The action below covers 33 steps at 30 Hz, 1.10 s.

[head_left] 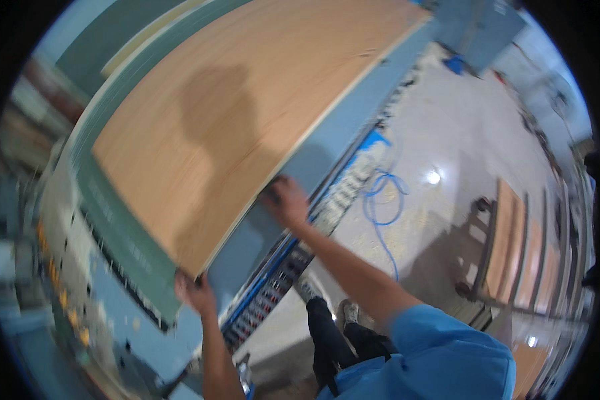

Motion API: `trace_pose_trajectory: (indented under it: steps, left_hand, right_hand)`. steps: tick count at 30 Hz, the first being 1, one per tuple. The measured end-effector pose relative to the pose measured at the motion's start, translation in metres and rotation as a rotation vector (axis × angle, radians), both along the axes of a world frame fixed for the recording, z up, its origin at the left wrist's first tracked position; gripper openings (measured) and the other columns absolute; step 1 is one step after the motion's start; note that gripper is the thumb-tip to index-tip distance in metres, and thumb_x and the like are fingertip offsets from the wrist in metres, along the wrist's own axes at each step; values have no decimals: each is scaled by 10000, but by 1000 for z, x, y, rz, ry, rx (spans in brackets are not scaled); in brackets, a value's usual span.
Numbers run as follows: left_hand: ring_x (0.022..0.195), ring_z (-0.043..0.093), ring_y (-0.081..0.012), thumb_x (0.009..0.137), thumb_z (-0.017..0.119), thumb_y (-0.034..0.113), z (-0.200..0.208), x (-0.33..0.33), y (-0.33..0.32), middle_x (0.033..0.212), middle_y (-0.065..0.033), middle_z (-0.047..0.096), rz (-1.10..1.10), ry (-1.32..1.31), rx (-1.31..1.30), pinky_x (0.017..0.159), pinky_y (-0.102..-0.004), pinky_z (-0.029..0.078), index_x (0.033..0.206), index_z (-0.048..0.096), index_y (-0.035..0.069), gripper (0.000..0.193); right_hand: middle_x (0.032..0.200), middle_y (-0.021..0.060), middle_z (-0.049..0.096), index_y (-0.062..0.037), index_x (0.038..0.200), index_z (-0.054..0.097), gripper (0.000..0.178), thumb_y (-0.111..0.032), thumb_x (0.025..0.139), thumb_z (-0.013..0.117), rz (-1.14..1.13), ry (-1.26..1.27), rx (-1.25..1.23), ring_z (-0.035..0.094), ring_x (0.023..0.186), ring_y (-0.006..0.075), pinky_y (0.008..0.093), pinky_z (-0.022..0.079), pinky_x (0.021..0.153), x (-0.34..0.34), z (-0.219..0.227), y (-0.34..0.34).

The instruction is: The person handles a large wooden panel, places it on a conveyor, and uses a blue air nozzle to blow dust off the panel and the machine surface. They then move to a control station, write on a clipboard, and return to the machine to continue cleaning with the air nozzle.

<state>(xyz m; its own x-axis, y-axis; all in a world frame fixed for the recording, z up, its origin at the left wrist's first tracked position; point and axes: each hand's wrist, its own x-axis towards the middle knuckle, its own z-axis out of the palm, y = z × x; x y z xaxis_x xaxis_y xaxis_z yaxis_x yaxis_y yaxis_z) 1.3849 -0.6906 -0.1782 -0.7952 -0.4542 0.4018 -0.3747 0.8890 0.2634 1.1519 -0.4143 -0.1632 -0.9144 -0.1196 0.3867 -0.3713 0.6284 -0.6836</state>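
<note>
A large, flat wooden panel with a light brown face lies on a green machine bed. My left hand is closed at the panel's near corner, its fingers and thumb on either side of the corner. Farther along the near long edge, my right hand has its fingers bent over the panel's rim. Something dark covers the fingertips of both hands; blur hides what it is. The undersides of the fingers are hidden.
A blue-grey machine ledge runs along the panel, with a row of small fittings below it. A coiled blue hose lies on the pale floor. At the right stands a wheeled rack with wooden boards.
</note>
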Motion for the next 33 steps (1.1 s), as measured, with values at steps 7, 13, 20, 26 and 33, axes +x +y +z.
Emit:
trace_pose_trajectory:
  steps: [7,13,20,26,33]
  left_hand:
    - [1319,499,-316,832,779,417,12,-3,2,1303,-83,648,14,17,23,1115,-488,337,1267,642,36,594]
    - [1344,488,-297,855,752,437,18,-3,3,1344,-59,639,0,20,52,1123,-485,329,1269,651,55,572]
    - [1337,494,-299,894,701,462,13,-1,3,1351,-44,636,17,-16,9,1111,-493,329,1228,697,71,514]
    - [1334,497,-295,929,659,466,9,-1,5,1358,-34,632,45,2,-7,1110,-491,321,1230,701,71,499]
    - [1334,500,-295,949,631,469,5,1,3,1365,-41,628,17,9,-9,1113,-495,316,1213,706,63,490]
  right_hand:
    - [1186,95,631,-116,1061,692,379,-369,802,804,-6,34,145,563,1116,341,436,480,951,1,0,-8]
    - [1222,63,631,-155,1086,700,417,-403,774,820,-31,65,174,560,1132,323,443,474,954,4,0,-11]
    - [1240,64,635,-172,1105,704,409,-424,796,796,-48,61,187,566,1143,332,446,464,964,4,-5,-13]
    - [1252,70,627,-177,1112,705,407,-436,808,785,-48,28,194,558,1162,329,444,450,980,4,-4,-12]
    - [1246,66,623,-184,1126,697,420,-457,817,773,-44,42,191,551,1162,327,444,443,978,6,-2,-13]
